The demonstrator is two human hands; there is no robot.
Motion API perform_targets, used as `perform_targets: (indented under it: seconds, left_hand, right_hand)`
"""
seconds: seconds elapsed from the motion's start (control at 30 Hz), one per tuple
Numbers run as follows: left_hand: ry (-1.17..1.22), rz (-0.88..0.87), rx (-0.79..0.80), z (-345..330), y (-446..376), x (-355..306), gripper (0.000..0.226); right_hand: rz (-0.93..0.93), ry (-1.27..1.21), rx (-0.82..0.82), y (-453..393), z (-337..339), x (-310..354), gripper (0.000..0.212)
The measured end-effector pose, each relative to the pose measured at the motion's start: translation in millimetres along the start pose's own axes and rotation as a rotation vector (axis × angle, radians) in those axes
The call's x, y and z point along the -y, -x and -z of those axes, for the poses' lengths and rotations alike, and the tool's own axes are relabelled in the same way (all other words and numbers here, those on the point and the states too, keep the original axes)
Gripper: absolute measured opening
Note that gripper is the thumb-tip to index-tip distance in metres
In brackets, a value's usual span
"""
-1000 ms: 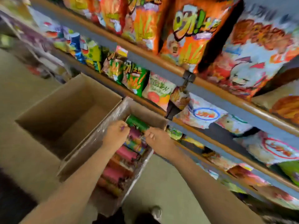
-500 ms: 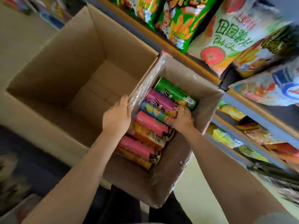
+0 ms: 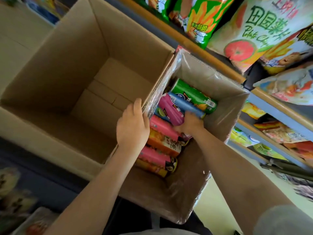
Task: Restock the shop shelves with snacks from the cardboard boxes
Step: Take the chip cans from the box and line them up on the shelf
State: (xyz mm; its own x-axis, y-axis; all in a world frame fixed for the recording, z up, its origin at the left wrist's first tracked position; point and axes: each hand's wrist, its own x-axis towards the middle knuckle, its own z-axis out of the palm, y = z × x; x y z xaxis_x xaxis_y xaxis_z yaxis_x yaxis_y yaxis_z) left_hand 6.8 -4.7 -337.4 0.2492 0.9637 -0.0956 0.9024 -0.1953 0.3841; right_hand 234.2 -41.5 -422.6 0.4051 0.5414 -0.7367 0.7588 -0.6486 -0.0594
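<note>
**Hands at the snack box**

Right hand point(image 3: 190, 123) is inside the smaller cardboard box point(image 3: 225, 126), fingers curled around the end of a magenta tube point(image 3: 170, 110). Left hand point(image 3: 133, 127) lies with relaxed fingers against that box's plastic-lined wall at 9 o'clock, gripping nothing. Tubes lie stacked side by side: green point(image 3: 193, 95), blue point(image 3: 186, 104), pink, orange. Large cardboard box point(image 3: 50, 68) adjoins at 9 o'clock. Shelves point(image 3: 218, 61) with chip bags point(image 3: 254, 31) stand at 1 o'clock.

Both cardboard boxes point(image 3: 67, 73) are plain brown. Inside the taped box point(image 3: 220, 133) lie tubes: one green tube point(image 3: 191, 92), one blue tube point(image 3: 186, 104), one magenta tube point(image 3: 171, 109), pink and orange below. The shelf edge point(image 3: 194, 43) is tan wood.
</note>
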Motion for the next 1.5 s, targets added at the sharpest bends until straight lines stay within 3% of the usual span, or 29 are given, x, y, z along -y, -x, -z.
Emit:
perform_targets:
  seconds: [0.1,0.17,0.2,0.23,0.3,0.37,0.47,0.57,0.63,0.77,0.93,1.03,1.1,1.23,1.37,1.43,1.5]
  left_hand:
    - [0.273,-0.242,-0.199,8,10,-15,0.038]
    - [0.483,-0.326,-0.056,11,18,-33,0.024]
    - [0.593,-0.228,0.084,6,18,-41,0.020]
    - [0.722,-0.018,0.256,1,14,-51,0.023]
    - [0.994,0.540,0.603,-12,0,-64,0.045]
    - [1.247,0.831,0.759,-27,-12,-69,0.063]
    - [1.431,0.924,0.754,-43,-22,-68,0.072]
    - [1.377,0.910,0.712,-54,-22,-68,0.061]
    - [1.331,0.924,0.712,-60,-21,-67,0.060]
    - [1.298,0.950,0.713,-71,-16,-60,0.049]
    - [1.242,0.959,0.719,-82,-9,-50,0.036]
    - [1.221,0.980,0.720,-82,-5,-50,0.037]
    - [1.221,0.972,0.713,-80,-2,-50,0.044]
    - [1.231,0.900,0.699,-66,4,-48,0.043]
    - [1.313,0.846,0.789,-28,9,-64,0.037]
    - [1.359,0.817,0.785,1,7,-78,0.040]
    - [1.390,0.757,0.763,36,3,-98,0.041]
  right_hand:
    - [-0.028,-0.417,0.117,15,-8,1,0.045]
    - [-0.063,-0.715,0.173,31,-9,4,0.038]
    - [-0.055,-0.841,0.196,43,-6,5,0.042]
    - [-0.026,-0.957,0.209,52,-3,4,0.046]
    - [0.016,-1.054,0.232,69,10,3,0.046]
    - [0.047,-1.053,0.299,77,26,-2,0.037]
    - [0.052,-0.882,0.254,70,49,-15,0.048]
    - [0.014,-0.640,-0.048,41,66,-26,0.031]
    - [-0.017,-0.484,-0.160,10,71,-29,0.038]
    - [0.012,-0.218,-0.195,-45,63,-30,0.068]
    - [-0.004,0.267,-0.302,-52,51,-27,0.076]
    - [0.042,0.275,-0.218,-49,43,-25,0.088]
    - [0.051,0.095,-0.120,-43,39,-22,0.090]
    - [-0.072,-0.471,-0.075,-10,42,-10,0.073]
    - [-0.185,-1.200,0.215,61,73,-13,0.052]
    - [-0.178,-1.390,0.296,108,96,-26,0.041]
    - [-0.124,-1.533,0.274,150,117,-36,0.036]
